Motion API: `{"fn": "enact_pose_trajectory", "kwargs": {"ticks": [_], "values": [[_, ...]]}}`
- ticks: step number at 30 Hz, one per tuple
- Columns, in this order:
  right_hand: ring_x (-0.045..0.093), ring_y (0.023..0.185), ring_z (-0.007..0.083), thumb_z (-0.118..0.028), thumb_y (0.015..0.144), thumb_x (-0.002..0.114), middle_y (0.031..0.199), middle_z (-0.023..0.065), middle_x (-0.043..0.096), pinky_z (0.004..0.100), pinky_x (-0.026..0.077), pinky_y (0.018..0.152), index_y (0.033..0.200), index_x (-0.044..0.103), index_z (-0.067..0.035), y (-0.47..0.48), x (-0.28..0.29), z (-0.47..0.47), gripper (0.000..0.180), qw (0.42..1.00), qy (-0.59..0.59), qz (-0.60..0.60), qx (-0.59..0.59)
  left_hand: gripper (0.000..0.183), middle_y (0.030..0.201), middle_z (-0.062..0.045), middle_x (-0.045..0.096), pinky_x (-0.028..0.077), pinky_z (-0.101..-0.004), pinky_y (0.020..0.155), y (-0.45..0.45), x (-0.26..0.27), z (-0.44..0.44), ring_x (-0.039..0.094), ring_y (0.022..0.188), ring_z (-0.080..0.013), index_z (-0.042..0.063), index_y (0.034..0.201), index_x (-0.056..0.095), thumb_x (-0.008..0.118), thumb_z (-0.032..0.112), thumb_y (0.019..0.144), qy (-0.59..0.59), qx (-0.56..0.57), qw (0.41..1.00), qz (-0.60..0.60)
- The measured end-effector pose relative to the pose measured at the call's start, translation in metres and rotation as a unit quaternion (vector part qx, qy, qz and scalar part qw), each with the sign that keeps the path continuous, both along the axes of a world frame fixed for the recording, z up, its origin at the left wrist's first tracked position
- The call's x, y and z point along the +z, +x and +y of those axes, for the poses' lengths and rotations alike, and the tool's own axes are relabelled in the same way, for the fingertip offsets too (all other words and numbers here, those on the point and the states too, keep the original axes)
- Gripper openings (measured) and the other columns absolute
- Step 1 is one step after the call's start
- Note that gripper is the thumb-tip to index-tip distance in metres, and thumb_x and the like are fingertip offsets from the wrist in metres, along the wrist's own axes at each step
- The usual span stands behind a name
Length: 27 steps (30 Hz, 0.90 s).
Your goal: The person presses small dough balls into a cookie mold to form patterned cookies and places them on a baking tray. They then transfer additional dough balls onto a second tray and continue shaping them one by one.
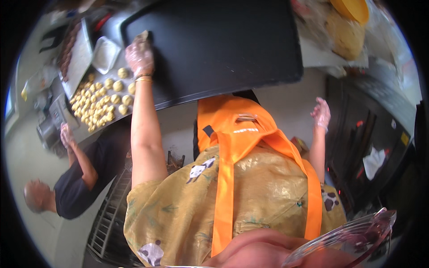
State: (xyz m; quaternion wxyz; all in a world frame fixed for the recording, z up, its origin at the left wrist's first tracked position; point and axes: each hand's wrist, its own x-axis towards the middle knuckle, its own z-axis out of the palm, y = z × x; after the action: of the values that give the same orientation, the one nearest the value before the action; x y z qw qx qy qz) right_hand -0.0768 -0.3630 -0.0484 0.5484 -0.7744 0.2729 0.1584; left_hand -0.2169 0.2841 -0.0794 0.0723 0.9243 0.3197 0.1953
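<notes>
My left hand [140,57], in a clear plastic glove, is closed around a crumpled brownish cloth [144,36] at the left part of a large black baking tray [221,43]. Bracelets circle that wrist. My right hand [321,112], also gloved, hangs in the air to the right of the tray, fingers loosely bent and holding nothing. Left of my left forearm, many pale yellow dough balls [95,104] lie on the metal worktop, small ones crowded together and larger ones [117,86] spaced apart.
A metal tray [78,57] with dark brown balls and a white rectangular container [105,55] stand at upper left. A co-worker [83,174] is at left, near a slatted metal rack [107,221]. At upper right are plastic bags and a yellow bowl [352,10]; dark equipment [365,134] stands at right.
</notes>
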Motion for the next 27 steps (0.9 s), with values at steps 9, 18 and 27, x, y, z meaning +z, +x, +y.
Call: {"fn": "enact_pose_trajectory", "kwargs": {"ticks": [9, 18, 27], "values": [[0.045, 0.049, 0.0068, -0.034, 0.104, 0.05, 0.067, -0.0025, 0.054, 0.0234, 0.043, 0.047, 0.112, 0.068, -0.01, -0.019, -0.023, -0.011, 0.031, 0.997, 0.017, 0.049, -0.054, 0.053, 0.118, -0.026, 0.052, 0.044, -0.0536, 0.091, 0.016, 0.023, -0.217, 0.053, 0.109, -0.0429, 0.011, 0.128, 0.053, 0.072, 0.028, 0.081, -0.093, 0.004, 0.987, 0.128], [0.044, 0.053, 0.0059, -0.034, 0.104, 0.051, 0.068, -0.0024, 0.051, 0.0232, 0.045, 0.051, 0.113, 0.068, -0.008, -0.032, -0.022, -0.027, 0.032, 0.989, 0.042, 0.079, -0.121, 0.058, 0.124, -0.029, 0.046, 0.039, -0.0531, 0.101, 0.13, 0.03, -0.386, 0.047, 0.114, -0.0456, 0.0, 0.128, 0.051, 0.067, 0.025, 0.078, -0.316, -0.165, 0.929, 0.1], [0.045, 0.054, 0.0057, -0.036, 0.104, 0.052, 0.069, -0.0027, 0.051, 0.0231, 0.046, 0.052, 0.112, 0.069, -0.009, -0.049, -0.036, -0.058, 0.033, 0.982, 0.048, 0.059, -0.17, 0.029, 0.094, -0.022, 0.069, 0.055, -0.0368, 0.069, 0.204, 0.054, -0.381, 0.066, 0.08, -0.0324, -0.002, 0.102, 0.066, 0.054, 0.02, 0.088, -0.48, -0.328, 0.709, 0.399]]}}
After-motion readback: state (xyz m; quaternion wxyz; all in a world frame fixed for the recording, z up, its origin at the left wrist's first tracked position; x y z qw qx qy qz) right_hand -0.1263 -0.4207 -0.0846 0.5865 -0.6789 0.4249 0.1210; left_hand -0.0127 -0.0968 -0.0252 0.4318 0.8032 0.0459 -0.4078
